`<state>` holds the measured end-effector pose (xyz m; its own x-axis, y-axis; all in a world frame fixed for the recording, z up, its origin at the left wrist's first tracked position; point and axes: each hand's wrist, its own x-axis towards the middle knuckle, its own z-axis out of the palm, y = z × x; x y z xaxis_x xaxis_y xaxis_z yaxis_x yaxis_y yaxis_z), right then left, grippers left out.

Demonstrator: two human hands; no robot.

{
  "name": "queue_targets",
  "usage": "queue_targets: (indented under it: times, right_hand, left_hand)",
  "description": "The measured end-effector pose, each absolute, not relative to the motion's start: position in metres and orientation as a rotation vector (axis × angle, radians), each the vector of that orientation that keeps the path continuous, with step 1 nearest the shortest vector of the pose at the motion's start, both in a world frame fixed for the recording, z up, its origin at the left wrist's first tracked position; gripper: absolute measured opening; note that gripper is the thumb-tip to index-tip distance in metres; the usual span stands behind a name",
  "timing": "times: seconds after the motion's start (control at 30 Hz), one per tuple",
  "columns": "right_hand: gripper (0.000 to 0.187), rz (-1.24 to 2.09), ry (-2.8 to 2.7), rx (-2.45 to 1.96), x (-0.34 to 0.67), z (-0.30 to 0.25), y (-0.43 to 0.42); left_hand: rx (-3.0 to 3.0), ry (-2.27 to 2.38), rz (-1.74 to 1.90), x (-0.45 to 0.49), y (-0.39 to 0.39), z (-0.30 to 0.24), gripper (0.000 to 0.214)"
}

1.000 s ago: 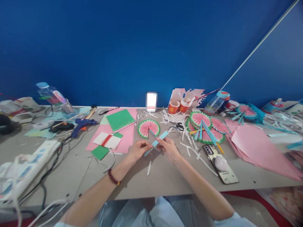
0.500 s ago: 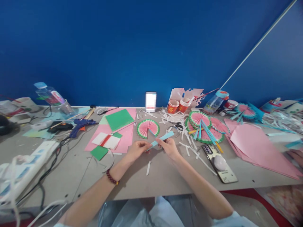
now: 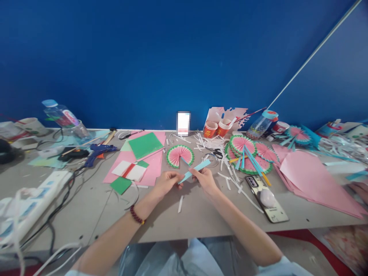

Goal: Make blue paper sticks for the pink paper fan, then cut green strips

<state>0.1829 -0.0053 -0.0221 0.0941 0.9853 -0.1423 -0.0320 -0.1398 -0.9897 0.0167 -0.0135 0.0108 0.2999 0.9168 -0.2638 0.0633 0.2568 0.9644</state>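
Between my hands is a light blue paper strip (image 3: 202, 165), held slantwise above the table. My left hand (image 3: 168, 183) pinches its lower left end, fingers closed. My right hand (image 3: 206, 179) grips the strip near its middle, thumb on top, with the upper end sticking out beyond the fingers. Just past my hands lies a pleated watermelon paper fan (image 3: 180, 156), pink with a green and white rim and a gap at the bottom. A thin blue stick (image 3: 184, 161) runs from the fan's centre toward my right hand.
Left are pink and green paper sheets (image 3: 145, 145), a blue glue gun (image 3: 99, 152) and a power strip (image 3: 43, 203). Right are scissors (image 3: 217, 153), white paper scraps (image 3: 227, 178), stacked fans (image 3: 243, 147), a phone (image 3: 268, 203) and pink sheets (image 3: 316, 180). Red paper cups (image 3: 210, 129) stand behind.
The blue strip has shifted and turned slightly between my fingers, its lower end now more visible by my left hand. Everything else stays in place.
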Motion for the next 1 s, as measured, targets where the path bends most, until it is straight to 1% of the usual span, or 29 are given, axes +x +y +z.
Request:
queue_targets:
  times: [0.2,0.47,0.7,0.83,1.0]
  right_hand:
    - [0.039,1.319,-1.048,-1.318,0.183,-0.027,-0.005]
    - [0.036,1.401,-1.055,-1.292,0.180,-0.027,-0.007]
    - [0.034,1.521,-0.996,-1.174,0.178,-0.016,-0.008]
    - [0.034,1.592,-1.010,-1.200,0.179,-0.018,-0.008]
    - [0.034,1.502,-1.041,-1.261,0.180,-0.018,-0.008]
  left_hand:
    - [1.194,1.105,0.750,0.015,-0.014,0.007,0.025]
    - [1.402,1.102,0.806,0.018,-0.013,0.001,0.031]
    - [1.489,1.081,0.894,0.016,-0.008,-0.011,0.028]
    - [1.561,1.120,0.890,0.016,-0.011,-0.009,0.027]
    - [1.541,1.134,0.881,0.018,-0.012,-0.008,0.029]
